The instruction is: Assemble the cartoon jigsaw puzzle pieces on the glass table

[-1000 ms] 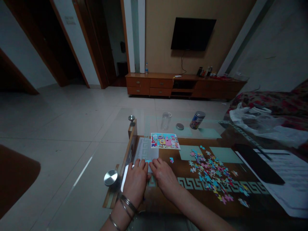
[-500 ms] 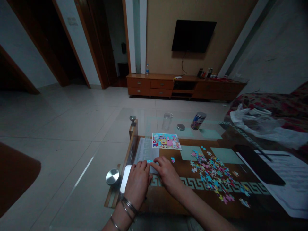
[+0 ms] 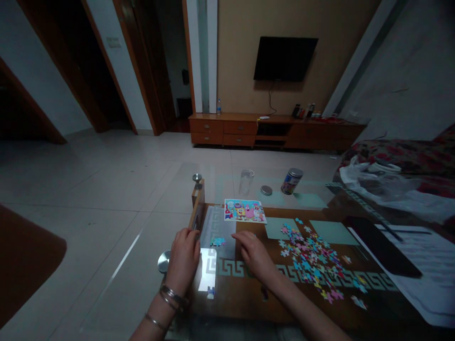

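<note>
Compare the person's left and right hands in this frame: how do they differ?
The left hand wears metal bangles; the right hand wears none. The left hand sits at the table edge; the right hand lies further in, nearer the loose puzzle pieces. Both are bare.

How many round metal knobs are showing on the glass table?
2: the far knob sits at the far left corner of the glass table, and the near knob at the near left corner, beside the left hand. More may be out of view.
</note>
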### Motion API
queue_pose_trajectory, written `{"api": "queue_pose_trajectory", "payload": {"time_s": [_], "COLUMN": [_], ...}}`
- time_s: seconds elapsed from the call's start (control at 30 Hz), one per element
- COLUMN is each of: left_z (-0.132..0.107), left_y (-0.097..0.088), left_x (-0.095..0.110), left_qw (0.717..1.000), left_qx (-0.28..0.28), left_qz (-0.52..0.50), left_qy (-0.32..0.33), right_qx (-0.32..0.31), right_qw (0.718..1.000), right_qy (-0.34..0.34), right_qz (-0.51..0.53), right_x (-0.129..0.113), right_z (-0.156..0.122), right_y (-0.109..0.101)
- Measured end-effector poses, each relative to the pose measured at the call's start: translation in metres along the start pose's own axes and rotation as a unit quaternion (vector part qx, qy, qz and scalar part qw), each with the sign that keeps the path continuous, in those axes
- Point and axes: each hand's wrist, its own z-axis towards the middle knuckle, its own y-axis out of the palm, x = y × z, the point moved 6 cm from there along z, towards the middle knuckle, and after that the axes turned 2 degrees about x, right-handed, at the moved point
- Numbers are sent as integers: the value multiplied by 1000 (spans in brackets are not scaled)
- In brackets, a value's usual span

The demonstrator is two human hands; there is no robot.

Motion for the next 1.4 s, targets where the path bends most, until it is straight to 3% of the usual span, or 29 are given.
{"api": "queue_pose_trajectory", "payload": {"time_s": [0.13,0.4,0.9,1.2,1.4], "left_z": [3,-6,-13,-13,-12], "left_y": [-7,2,18,21,16], "left_x": [-10,4,36,37,36], "left_qw": [999,998,995,994,994], "left_qx": [-3,-42,-90,-88,-94], "left_qz": [24,34,25,41,44], "left_qy": [-26,-23,29,49,33], "right_qx": [-24,-56,-61,-64,-68], "right_qw": [999,995,995,995,994], "right_qy": [12,27,48,64,38], "right_qz": [-32,-79,-67,-51,-82], "right_x": [-7,-26,-20,-20,-20], "right_z": [-6,-12,-12,-10,-10], "right_y": [-2,0,5,2,4]}}
